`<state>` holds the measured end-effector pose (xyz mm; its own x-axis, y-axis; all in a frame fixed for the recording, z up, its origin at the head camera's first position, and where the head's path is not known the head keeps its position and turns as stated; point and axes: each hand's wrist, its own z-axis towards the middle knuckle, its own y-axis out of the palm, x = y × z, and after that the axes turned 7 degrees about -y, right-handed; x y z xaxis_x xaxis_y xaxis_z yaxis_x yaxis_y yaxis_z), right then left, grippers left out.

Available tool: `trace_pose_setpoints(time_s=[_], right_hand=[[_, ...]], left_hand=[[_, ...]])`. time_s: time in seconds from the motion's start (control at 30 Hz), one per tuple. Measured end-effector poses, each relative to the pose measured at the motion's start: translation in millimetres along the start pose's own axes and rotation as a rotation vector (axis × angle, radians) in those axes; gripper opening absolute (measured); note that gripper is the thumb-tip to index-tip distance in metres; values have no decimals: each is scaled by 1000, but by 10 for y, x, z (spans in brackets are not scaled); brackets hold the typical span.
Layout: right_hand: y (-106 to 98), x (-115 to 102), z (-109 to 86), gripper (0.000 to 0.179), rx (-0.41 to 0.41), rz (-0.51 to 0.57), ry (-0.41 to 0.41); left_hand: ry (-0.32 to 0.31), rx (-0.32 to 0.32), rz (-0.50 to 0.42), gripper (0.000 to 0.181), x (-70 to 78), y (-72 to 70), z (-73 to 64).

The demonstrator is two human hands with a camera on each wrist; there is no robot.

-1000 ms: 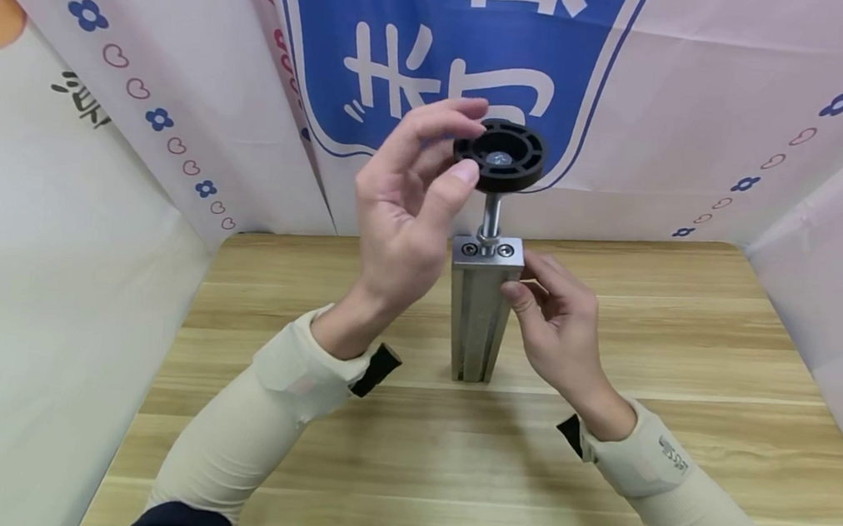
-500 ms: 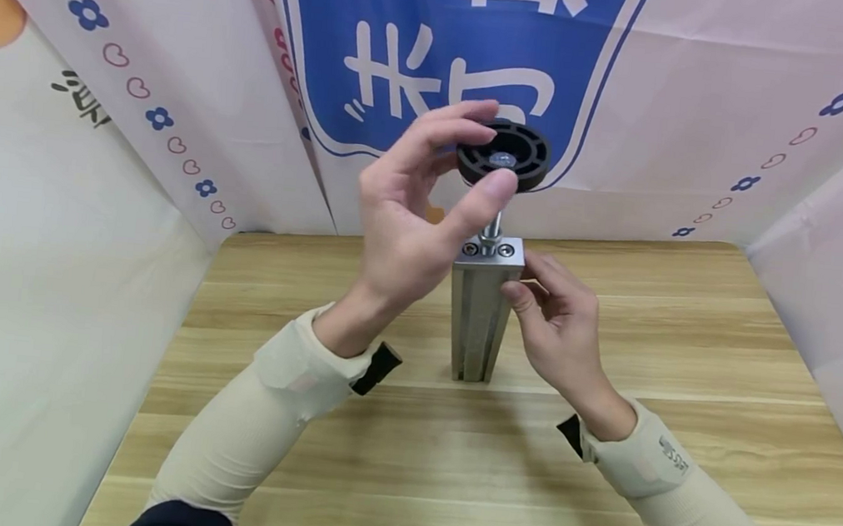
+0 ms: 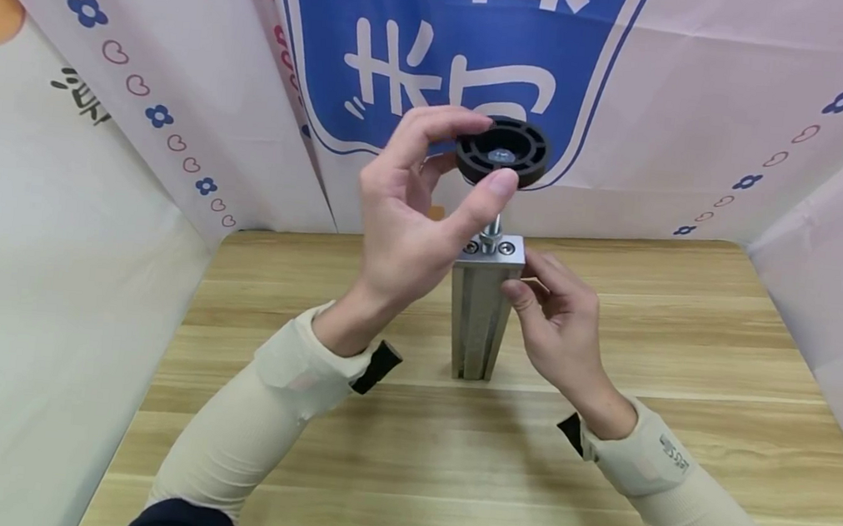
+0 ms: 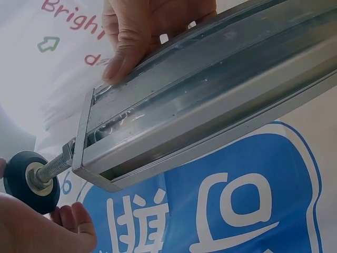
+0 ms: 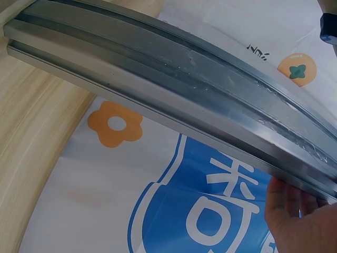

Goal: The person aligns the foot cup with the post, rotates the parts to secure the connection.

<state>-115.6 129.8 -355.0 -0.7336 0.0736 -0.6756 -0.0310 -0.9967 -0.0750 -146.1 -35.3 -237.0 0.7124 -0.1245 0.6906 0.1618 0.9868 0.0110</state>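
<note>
My left hand (image 3: 409, 233) was curved about the black disc (image 3: 531, 170), thumb on the near rim and forefinger over the far left edge, the fingers parted by the disc they had hold of. A screw head (image 3: 502, 156) showed in its hollow middle. Below it, a threaded rod (image 4: 52, 169) met the end plate (image 3: 514, 258) at a nut (image 4: 68, 150), on top of the metal bar (image 3: 478, 318), which stood upright on the wood-grained surface (image 3: 411, 463). My right hand (image 3: 564, 334) held the bar near its top, thumb at the front right edge, other fingers bent against its side, only slightly apart. Behind rose a white backdrop (image 3: 676, 110) with a blue panel (image 3: 450, 23)
</note>
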Motion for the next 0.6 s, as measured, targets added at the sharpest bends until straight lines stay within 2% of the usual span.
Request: trace_pose_setpoints(time_s=[0.17,0.4,0.6], right_hand=[[2,6,0,37,6,-5,5],[7,-3,2,38,12,-7,9],[11,-4,-3,37,14,-6,12]], left_hand=[[5,-7,-20,38,-17,-21,-15],[-29,-19,-63,24,39,-32,-33],[-34,-30,-93,27,26,-31,-24]])
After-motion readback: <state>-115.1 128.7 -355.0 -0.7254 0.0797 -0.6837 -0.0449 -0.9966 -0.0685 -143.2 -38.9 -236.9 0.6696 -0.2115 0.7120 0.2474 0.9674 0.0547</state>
